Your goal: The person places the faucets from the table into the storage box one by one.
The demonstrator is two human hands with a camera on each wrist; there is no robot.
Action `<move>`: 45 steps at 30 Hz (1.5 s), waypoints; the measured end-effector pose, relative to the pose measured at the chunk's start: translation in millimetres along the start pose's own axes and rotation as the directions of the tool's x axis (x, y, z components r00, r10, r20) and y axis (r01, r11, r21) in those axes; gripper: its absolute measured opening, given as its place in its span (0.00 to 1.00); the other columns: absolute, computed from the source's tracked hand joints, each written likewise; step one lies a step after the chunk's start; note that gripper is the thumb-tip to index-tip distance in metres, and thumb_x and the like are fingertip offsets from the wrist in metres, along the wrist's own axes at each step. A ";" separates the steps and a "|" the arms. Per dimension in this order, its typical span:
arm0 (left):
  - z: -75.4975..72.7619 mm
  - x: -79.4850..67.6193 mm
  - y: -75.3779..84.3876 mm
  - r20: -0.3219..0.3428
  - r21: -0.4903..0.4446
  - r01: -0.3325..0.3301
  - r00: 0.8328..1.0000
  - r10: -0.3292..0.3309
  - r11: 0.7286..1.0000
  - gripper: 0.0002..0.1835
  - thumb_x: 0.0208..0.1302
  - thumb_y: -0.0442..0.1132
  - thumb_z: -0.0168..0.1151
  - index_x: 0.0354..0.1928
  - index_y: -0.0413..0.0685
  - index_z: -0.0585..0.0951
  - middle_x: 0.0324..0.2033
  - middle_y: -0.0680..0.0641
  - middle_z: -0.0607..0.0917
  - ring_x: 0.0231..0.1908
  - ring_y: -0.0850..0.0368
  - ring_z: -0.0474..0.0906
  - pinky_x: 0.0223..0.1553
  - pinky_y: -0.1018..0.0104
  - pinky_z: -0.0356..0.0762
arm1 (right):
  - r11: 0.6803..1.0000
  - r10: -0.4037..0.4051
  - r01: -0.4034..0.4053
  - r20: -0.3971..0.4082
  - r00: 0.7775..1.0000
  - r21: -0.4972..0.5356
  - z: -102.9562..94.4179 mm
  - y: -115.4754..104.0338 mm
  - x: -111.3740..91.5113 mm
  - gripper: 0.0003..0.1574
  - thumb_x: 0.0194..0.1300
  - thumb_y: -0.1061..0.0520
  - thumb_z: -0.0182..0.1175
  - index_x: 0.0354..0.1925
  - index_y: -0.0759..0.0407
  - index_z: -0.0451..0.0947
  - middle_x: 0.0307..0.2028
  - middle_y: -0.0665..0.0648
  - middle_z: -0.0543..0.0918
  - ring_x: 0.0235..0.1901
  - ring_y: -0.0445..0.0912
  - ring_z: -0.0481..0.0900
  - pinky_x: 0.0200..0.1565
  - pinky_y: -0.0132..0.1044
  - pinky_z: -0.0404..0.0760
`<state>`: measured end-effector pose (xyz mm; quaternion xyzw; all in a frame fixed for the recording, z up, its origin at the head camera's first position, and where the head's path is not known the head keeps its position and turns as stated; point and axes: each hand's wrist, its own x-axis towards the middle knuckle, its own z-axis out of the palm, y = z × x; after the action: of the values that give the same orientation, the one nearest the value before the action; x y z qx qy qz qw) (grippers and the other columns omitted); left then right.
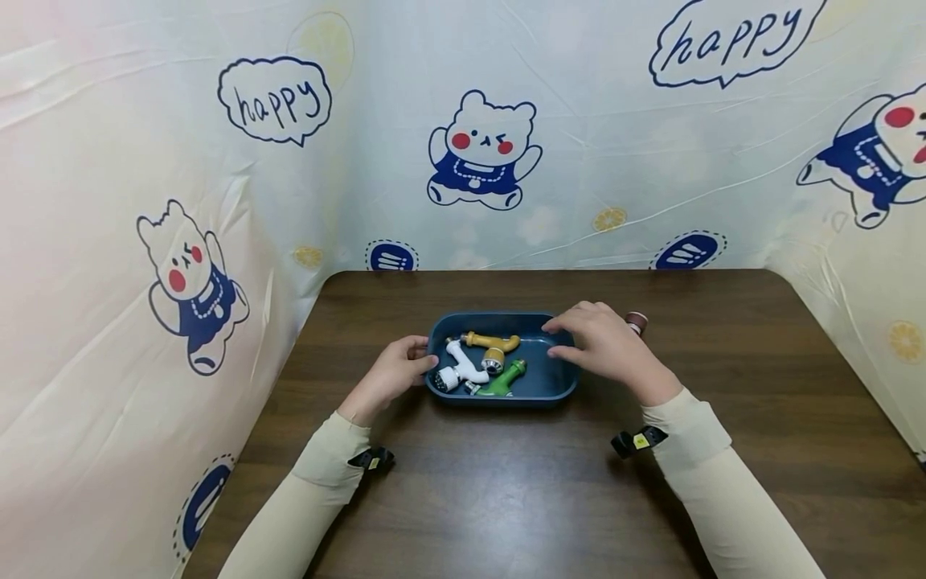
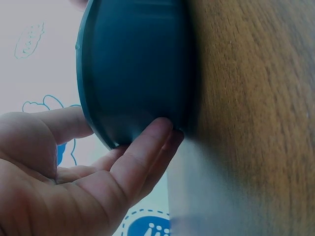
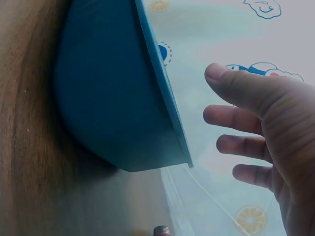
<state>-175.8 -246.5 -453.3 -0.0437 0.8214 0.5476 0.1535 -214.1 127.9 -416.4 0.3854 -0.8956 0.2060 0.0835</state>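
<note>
A dark blue tray (image 1: 538, 398) stands on the table, with a white tap (image 1: 469, 366), a yellow tap (image 1: 492, 342) and a green tap (image 1: 504, 381) lying in its left and middle part. At the tray's left end, my left hand (image 1: 394, 371) grips it. In the left wrist view, the thumb (image 2: 64, 123) is at the rim while the fingers (image 2: 140, 152) press against the outer wall. My right hand (image 1: 596, 339) hovers over the tray's right end, holding nothing. Thumb and fingers stand apart, beside the rim in the right wrist view.
Behind my right hand lies a brown piece (image 1: 637, 322), mostly hidden; a threaded metal end (image 3: 162, 230) shows low in the right wrist view. The brown wooden table (image 1: 506, 490) is bounded at the back and left by a printed cloth (image 1: 347, 161).
</note>
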 end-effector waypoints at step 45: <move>2.6 -1.0 -1.0 -0.012 -0.004 -0.019 1.000 0.019 1.000 0.25 0.74 0.38 0.61 0.69 0.40 0.71 0.56 0.38 0.81 0.53 0.48 0.81 0.50 0.54 0.86 | 0.983 0.182 -0.182 -0.178 0.967 0.017 -19.6 35.1 -45.1 0.23 0.62 0.50 0.74 0.53 0.56 0.85 0.45 0.55 0.89 0.43 0.52 0.81 0.46 0.50 0.78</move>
<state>-174.2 -244.6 -454.7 -0.0397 0.8215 0.5505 0.1433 -208.6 187.7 -423.3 0.2814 -0.9161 0.2466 0.1442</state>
